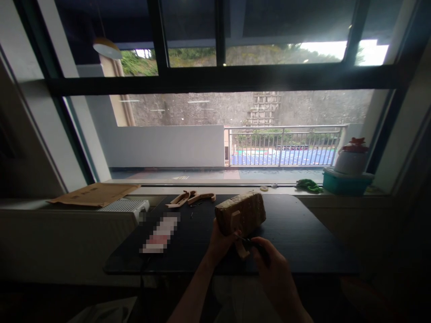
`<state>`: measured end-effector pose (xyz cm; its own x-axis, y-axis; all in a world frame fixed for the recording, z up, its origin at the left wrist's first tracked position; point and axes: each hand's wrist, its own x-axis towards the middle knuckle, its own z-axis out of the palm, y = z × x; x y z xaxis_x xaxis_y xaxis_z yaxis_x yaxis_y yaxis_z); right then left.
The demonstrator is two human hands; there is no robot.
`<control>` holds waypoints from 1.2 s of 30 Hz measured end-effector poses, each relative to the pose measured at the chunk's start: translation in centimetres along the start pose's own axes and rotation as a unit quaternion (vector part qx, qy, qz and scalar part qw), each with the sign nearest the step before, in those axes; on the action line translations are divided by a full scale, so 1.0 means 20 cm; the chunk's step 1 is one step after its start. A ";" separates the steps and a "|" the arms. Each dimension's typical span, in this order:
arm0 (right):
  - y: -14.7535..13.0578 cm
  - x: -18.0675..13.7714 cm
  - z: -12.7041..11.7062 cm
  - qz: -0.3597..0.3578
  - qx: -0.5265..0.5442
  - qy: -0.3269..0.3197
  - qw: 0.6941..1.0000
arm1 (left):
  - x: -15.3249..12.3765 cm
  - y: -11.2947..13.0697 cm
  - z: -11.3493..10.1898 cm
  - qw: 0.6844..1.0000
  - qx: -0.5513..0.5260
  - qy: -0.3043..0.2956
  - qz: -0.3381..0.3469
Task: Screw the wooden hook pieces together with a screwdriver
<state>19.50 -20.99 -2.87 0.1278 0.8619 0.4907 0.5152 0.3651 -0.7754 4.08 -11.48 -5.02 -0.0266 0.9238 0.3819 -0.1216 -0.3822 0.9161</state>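
A brown, rough-faced block stands tilted on the dark table. My left hand is closed at its near left side, with the fingers pressing a curved wooden hook against the block's face. The hook's lower end juts out below my fingers. In my right hand is a black-handled screwdriver, its thin shaft pointing left at the middle of the hook. Where the tip meets the wood is too small and dark to make out.
More curved wooden hooks lie at the table's back left, with small dark screws nearby. A blurred-out flat object rests on the left. A brown envelope, green cloth and teal box line the window side.
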 end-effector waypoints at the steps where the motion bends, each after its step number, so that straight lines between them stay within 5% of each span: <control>1: 0.00 0.00 0.00 -0.006 -0.003 0.013 1.000 | 0.00 0.00 0.00 1.000 -0.004 -0.003 -0.002; 18: 0.02 0.00 0.04 -0.060 0.010 0.006 0.998 | 0.00 0.00 0.00 0.999 -0.027 -0.018 -0.033; 36: 0.01 -0.03 0.05 -0.025 0.031 0.034 0.999 | 0.00 -0.01 -0.01 0.999 -0.009 -0.036 -0.019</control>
<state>18.75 -21.06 -3.64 0.1620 0.8163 0.5545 0.4686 0.4309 -0.7712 3.92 -11.48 -5.24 0.0496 0.9337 0.3546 -0.1397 -0.3451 0.9281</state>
